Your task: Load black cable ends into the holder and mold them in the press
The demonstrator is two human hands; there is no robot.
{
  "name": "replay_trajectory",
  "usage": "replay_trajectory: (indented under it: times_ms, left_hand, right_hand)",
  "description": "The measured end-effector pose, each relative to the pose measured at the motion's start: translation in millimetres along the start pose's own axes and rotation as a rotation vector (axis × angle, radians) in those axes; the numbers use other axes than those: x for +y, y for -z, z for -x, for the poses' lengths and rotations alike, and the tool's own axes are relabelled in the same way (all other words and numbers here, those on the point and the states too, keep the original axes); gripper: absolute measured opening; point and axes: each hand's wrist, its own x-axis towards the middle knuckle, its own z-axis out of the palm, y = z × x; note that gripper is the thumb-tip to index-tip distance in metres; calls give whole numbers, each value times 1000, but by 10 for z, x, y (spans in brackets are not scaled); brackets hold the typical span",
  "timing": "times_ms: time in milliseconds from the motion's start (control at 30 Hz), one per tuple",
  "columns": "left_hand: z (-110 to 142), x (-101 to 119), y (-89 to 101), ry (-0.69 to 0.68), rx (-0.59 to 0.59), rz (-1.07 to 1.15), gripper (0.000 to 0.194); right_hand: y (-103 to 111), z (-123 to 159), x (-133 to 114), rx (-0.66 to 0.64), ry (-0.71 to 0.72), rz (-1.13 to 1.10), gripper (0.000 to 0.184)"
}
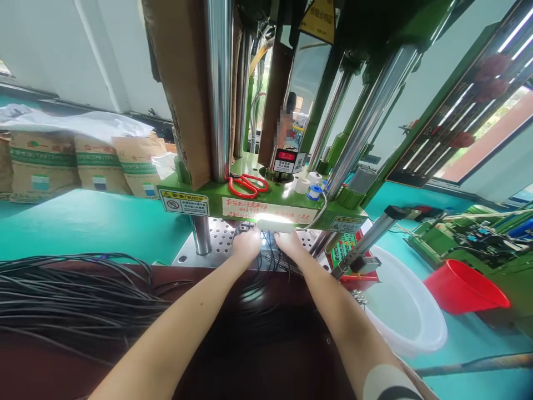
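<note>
Both my arms reach forward under the green press plate. My left hand (pixel 246 244) is closed beside a small metal block (pixel 247 226); what its fingers hold is hidden. My right hand (pixel 289 245) is across from it, fingers curled inward under the glowing lamp (pixel 275 224), and its grip is also hidden. Between the two hands, black cables (pixel 268 260) hang down from the metal fixture toward the table. A perforated steel plate (pixel 219 236) lies under the work.
Red-handled scissors (pixel 249 186) and small white and blue spools (pixel 315 192) rest on the press ledge. A pile of black cables (pixel 75 294) covers the table at left. A control panel (pixel 345 249), white tub (pixel 437 328) and red bucket (pixel 464 286) stand at right.
</note>
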Motion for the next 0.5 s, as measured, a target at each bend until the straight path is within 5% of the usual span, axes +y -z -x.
replay_trajectory:
  times_ms: [500]
  left_hand:
    - [-65,30,-94,11,71,37,38]
  right_hand:
    - [-11,59,-108,4,15,56,33]
